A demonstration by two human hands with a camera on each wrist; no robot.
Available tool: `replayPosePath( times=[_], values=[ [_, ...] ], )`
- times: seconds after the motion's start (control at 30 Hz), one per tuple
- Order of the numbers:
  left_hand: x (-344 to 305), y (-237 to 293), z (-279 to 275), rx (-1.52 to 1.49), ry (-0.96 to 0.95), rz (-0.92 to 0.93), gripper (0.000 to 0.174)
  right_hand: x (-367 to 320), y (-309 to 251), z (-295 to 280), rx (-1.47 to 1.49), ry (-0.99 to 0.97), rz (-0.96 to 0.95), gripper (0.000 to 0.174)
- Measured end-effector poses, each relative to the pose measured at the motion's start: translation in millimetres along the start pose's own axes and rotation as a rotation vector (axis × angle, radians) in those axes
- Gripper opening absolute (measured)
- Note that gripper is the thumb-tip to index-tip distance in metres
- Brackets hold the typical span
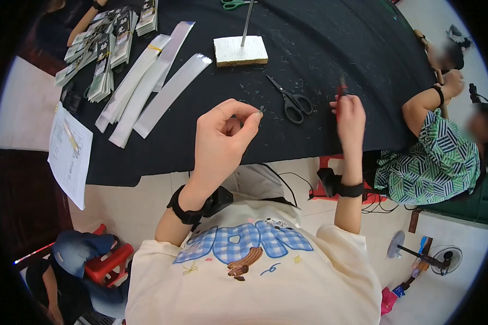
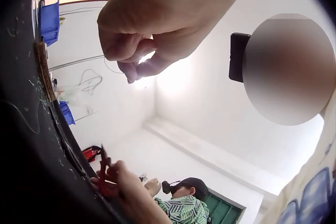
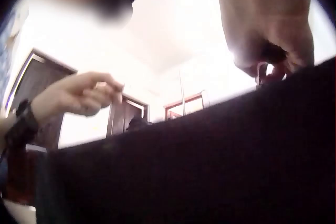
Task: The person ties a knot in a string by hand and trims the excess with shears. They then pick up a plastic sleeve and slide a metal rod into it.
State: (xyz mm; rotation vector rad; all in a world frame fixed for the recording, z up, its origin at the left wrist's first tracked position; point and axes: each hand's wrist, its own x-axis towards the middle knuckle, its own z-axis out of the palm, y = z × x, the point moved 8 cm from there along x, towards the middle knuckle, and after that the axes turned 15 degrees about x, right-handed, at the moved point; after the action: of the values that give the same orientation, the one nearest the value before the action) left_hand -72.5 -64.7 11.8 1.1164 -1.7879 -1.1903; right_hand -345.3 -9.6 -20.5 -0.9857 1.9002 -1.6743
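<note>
Over the table's near edge, my left hand (image 1: 225, 132) pinches a fine dark thread (image 1: 262, 108) between thumb and forefinger. The left wrist view shows a thin curved strand by those fingertips. Farther right, my right hand (image 1: 351, 122) grips red-handled scissors (image 1: 340, 100), low over the black cloth, with their tip pointing away from me. The fingers are curled round the handle, and part of it is hidden in the hand. Black scissors (image 1: 294, 103) lie slightly spread on the cloth between the two hands.
A white block (image 1: 240, 51) with an upright metal rod stands ahead. Long pale plastic sleeves (image 1: 152, 89) and bundled printed packets (image 1: 106, 54) lie at the left, near a paper sheet (image 1: 70, 151). Green-handled scissors (image 1: 233, 4) are at the back. People sit around the table.
</note>
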Motion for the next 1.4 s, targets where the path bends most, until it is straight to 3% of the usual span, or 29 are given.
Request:
replayPosePath(
  times=[0.03,0.07,0.1,0.17,0.23,0.33,0.57,0.83,0.9,1.2,1.33,1.4],
  values=[
    [1.6,-1.1,0.1,0.008,-0.004,-0.011,0.008,3.6,18.0,-4.6,0.386,0.023,0.205,0.019],
    [3.3,-1.7,1.4,0.017,-0.01,-0.019,0.009,-0.2,14.4,-6.1,0.606,0.061,0.289,0.025],
    [5.0,-1.8,3.0,0.016,-0.013,-0.019,0.009,-3.3,14.1,-8.9,0.605,0.064,0.289,0.025],
    [7.6,-2.4,5.3,0.018,-0.019,-0.03,0.009,-11.4,7.8,9.0,1.082,-0.153,0.37,0.028],
    [8.0,-0.2,7.6,0.014,-0.029,-0.033,0.01,-23.3,4.5,19.1,1.1,-0.176,0.419,0.03],
    [8.4,0.0,7.5,-0.002,-0.034,-0.034,0.01,-48.2,-8.7,47.9,1.438,-0.456,0.527,0.029],
    [14.4,-1.0,8.1,-0.019,-0.03,-0.066,0.012,-76.4,-27.6,80.7,1.353,-0.574,0.644,0.027],
    [30.0,-27.4,14.3,-0.048,-0.012,-0.116,0.013,-73.5,-8.6,89.8,1.043,-0.576,0.57,0.018],
    [30.8,-28.8,15.2,-0.049,-0.013,-0.116,0.013,-76.3,-4.8,92.3,0.845,-0.653,0.506,0.012],
    [33.7,-33.3,19.0,-0.035,-0.011,-0.132,0.014,-84.0,-5.1,98.3,0.984,-0.639,0.699,0.008],
    [31.9,-30.9,16.0,-0.025,-0.007,-0.148,0.014,-87.1,-10.1,97.4,0.987,-0.587,0.658,0.013],
    [30.4,-28.1,14.1,-0.015,-0.011,-0.158,0.015,-82.4,-6.0,90.3,0.639,-0.621,0.427,0.016]
  ],
)
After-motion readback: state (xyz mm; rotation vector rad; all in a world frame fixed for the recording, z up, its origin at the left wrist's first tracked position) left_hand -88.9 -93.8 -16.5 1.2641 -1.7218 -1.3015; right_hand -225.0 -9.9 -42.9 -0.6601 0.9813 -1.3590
